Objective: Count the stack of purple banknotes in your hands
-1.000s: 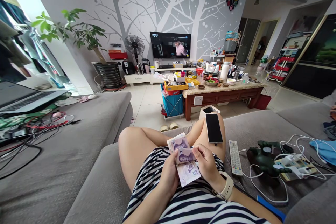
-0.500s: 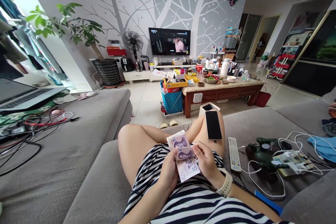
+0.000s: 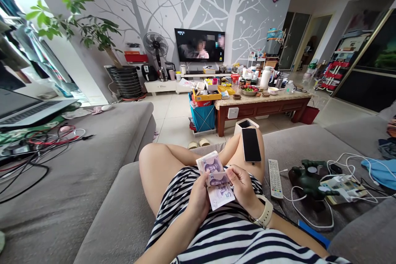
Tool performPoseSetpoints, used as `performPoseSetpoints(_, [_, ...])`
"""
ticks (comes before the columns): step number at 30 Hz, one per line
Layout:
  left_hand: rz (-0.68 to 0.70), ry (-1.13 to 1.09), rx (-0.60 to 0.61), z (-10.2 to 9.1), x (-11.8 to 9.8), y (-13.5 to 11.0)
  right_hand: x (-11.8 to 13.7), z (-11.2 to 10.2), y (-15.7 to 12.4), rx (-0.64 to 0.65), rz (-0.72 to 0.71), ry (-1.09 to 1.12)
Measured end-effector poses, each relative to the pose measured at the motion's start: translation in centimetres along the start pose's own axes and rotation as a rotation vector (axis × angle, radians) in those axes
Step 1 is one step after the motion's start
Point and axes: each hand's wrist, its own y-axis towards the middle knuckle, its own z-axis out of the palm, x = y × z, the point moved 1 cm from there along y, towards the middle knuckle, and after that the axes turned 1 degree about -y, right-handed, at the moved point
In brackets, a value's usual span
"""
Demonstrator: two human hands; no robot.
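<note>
while sitting on the grey sofa [image 3: 93, 181], the person's left hand [image 3: 198, 202] grips a stack of banknotes [image 3: 213, 173] over the lap; the right hand [image 3: 243, 187] pinches one note; counting looks midway, several notes apparently left.
</note>
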Motion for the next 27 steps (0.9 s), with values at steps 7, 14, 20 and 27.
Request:
performPoseSetpoints(7, [-0.021, 0.002, -0.01, -0.2, 0.0, 0.0, -0.2, 0.0, 0.0, 0.007, 0.003, 0.036])
performPoseSetpoints(14, [-0.022, 0.011, 0.014, -0.3, 0.0, 0.0, 0.1, 0.0, 0.0, 0.015, 0.007, 0.064])
performPoseSetpoints(20, [-0.006, 0.031, 0.021, -0.2, -0.1, -0.3, -0.8, 0.0, 0.2, -0.032, 0.078, 0.055])
performPoseSetpoints(27, [0.045, 0.102, 0.034, -0.2, -0.1, -0.5, -2.2, 0.0, 1.2, -0.119, 0.144, 0.026])
